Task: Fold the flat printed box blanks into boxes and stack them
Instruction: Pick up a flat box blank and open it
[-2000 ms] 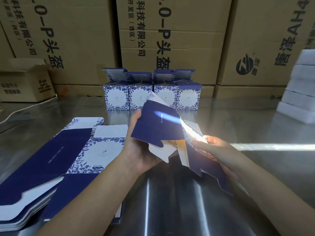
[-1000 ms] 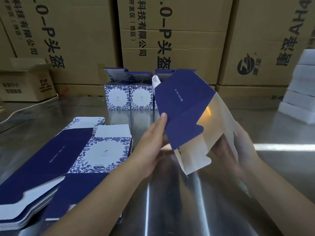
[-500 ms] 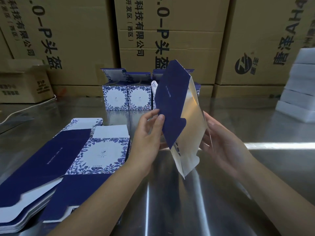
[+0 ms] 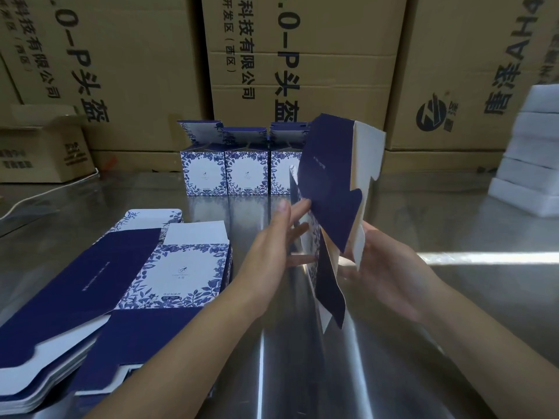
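A box blank [image 4: 329, 189] is held upright between both hands above the steel table [image 4: 423, 343], partly opened into a sleeve.

The left hand [image 4: 278, 246] is spread, fingertips laid on the navy panel; the right hand [image 4: 390, 273] is open, cupped under the white edge, neither clamped shut. The panels are best squared along the creases before flaps are tucked. Flat blanks [image 4: 99, 297] lie at left; finished boxes [image 4: 223, 173] are lined up behind.
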A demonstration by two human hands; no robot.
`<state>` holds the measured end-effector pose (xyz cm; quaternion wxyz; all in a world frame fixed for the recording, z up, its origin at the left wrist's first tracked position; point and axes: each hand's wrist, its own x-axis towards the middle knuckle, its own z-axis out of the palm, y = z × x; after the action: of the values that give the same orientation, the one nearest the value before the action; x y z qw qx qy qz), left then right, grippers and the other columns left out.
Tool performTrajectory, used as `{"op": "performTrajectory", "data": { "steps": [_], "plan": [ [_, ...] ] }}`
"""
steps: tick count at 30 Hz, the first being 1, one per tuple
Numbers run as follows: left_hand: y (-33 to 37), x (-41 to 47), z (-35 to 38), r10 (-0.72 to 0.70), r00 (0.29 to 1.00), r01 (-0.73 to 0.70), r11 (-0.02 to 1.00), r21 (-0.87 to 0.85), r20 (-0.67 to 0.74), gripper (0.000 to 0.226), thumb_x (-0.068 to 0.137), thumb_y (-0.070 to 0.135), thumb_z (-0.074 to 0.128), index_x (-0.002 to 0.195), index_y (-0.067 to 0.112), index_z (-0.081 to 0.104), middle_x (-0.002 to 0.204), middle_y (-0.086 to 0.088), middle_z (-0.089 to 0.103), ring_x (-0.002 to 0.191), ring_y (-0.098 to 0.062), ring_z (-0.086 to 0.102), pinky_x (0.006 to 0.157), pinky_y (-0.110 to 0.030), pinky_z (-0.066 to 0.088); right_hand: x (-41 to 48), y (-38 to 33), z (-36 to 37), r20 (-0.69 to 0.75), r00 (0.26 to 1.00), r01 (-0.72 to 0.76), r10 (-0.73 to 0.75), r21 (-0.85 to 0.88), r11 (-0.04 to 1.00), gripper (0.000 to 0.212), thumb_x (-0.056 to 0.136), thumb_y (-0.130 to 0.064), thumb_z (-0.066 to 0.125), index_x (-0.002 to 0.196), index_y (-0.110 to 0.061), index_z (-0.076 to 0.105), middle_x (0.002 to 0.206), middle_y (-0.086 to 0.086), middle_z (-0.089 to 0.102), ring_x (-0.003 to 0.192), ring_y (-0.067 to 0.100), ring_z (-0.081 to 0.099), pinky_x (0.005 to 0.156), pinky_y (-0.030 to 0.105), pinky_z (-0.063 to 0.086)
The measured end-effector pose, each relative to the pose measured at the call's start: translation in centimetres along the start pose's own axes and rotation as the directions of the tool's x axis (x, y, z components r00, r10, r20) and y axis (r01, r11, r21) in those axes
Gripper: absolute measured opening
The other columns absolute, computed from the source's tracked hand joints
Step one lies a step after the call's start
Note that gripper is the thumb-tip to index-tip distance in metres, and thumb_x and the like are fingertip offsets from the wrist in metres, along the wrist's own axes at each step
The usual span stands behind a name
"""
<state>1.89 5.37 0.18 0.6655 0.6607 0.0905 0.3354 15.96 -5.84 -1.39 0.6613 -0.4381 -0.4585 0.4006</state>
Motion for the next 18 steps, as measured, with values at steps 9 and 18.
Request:
{"op": "performTrajectory", "data": {
  "steps": [9,18],
  "plan": [
    [0.0,-0.5,0.1,-0.038,0.988,0.025,0.996,0.09,0.149,0.076,0.075,0.069,0.028,0.135,0.026,0.048,0.14,0.017,0.046,0.13,-0.008,0.042,0.085,-0.032,0.056,1.4,1.5,-1.1,-0.01,0.996,-0.086,0.086,-0.183,0.979,0.049,0.095,-0.041,0.052,0.142,-0.03,0.043,0.133,-0.009,0.057,0.12,0.011,0.055,0.089,0.037,0.047],
    [-0.2,0.3,-0.3,-0.031,0.999,0.029,0.996,-0.084,-0.013,0.073,0.065,0.073,0.033,0.118,0.03,0.061,0.113,0.022,0.066,0.107,-0.002,0.062,0.069,-0.022,0.055,0.2,0.4,-0.6,-0.176,0.984,-0.038,0.019,-0.104,0.994,0.055,0.081,-0.044,0.054,0.134,-0.03,0.053,0.13,0.0,0.061,0.116,0.02,0.059,0.1,0.053,0.043]
  ]
}}
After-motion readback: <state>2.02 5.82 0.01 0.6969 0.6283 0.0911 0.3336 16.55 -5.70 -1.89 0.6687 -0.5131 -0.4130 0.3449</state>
